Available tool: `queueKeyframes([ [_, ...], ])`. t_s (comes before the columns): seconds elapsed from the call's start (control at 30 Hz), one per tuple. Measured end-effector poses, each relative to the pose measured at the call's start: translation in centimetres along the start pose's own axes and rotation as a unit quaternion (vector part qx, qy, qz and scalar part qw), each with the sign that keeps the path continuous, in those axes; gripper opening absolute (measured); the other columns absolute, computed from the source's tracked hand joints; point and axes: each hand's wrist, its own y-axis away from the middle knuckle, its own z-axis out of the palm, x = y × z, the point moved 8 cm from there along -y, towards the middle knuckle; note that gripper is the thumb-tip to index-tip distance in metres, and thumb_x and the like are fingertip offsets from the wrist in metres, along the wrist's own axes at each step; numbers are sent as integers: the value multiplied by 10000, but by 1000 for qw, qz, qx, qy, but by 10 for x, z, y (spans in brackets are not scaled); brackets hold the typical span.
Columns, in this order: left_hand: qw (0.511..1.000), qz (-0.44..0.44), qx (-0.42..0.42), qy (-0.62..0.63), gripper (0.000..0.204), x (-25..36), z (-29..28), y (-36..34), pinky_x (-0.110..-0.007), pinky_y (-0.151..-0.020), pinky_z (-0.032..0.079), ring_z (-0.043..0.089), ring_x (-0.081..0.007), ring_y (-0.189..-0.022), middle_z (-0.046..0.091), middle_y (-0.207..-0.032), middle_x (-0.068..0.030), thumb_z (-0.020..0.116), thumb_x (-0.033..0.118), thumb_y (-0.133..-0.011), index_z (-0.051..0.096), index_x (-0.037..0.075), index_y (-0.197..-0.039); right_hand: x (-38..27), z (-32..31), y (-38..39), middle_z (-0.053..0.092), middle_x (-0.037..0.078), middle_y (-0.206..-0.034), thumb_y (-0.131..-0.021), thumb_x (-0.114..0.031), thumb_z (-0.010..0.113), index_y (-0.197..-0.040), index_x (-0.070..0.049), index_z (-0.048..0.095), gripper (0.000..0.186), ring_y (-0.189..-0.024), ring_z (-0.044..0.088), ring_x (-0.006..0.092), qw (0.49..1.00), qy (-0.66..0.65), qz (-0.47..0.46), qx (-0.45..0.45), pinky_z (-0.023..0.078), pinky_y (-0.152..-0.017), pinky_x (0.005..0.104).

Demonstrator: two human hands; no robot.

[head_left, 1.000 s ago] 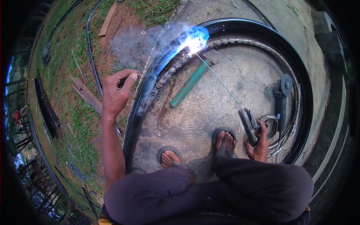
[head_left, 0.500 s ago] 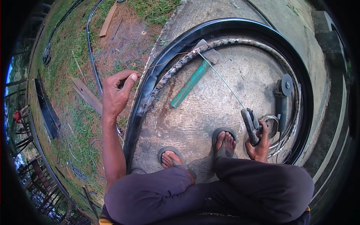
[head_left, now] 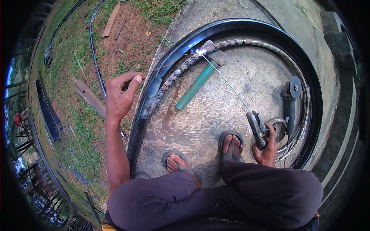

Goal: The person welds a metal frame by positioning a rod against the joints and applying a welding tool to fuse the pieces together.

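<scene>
A thin brown metal rod (head_left: 166, 66) is pinched between the thumb and fingers of my left hand (head_left: 119, 94). Its far end reaches a bright welding spark on the curved metal bar (head_left: 181, 69), which has dark weld marks along it. My right hand (head_left: 266, 153) is wrapped round a dark electrode holder (head_left: 256, 130). From the holder a pale green welding electrode (head_left: 230, 84) slants up and left, its tip at the spark. Outside the bar runs a wide black steel band (head_left: 231, 24), bent in an arc. A green metal piece (head_left: 196, 87) lies under the bar beside a flat plate.
An angle grinder (head_left: 288, 115) lies at the right inside the arc, near a coil of pale strip (head_left: 278, 125). My sandalled feet rest on the concrete slab (head_left: 185, 131). Wooden boards (head_left: 90, 98) and a black cable (head_left: 92, 46) lie on the grass at left.
The spark at the electrode's tip has flared from a small glow to a bright bluish-white light reflected on the black band. Both hands stay almost where they were.
</scene>
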Motion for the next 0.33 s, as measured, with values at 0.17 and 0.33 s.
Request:
queueKeyframes([
  [0.17,1000,2,1,-2,224,1,-2,1,-218,-467,220,337,-14,-527,467,-602,76,614,204,-902,694,-3,-930,3,2,0,591,146,-686,-693,-4,586,-1337,-110,357,691,-634,636,281,1000,-1,8,-5,475,-616,328],
  [0.33,996,-87,25,4,185,-5,-20,7,-223,-663,447,572,-81,-735,674,-807,-56,596,156,-900,704,14,-947,4,1,1,645,200,-796,-684,1,605,-1370,-126,300,761,-764,673,366,1000,-11,3,-9,506,-666,394],
])
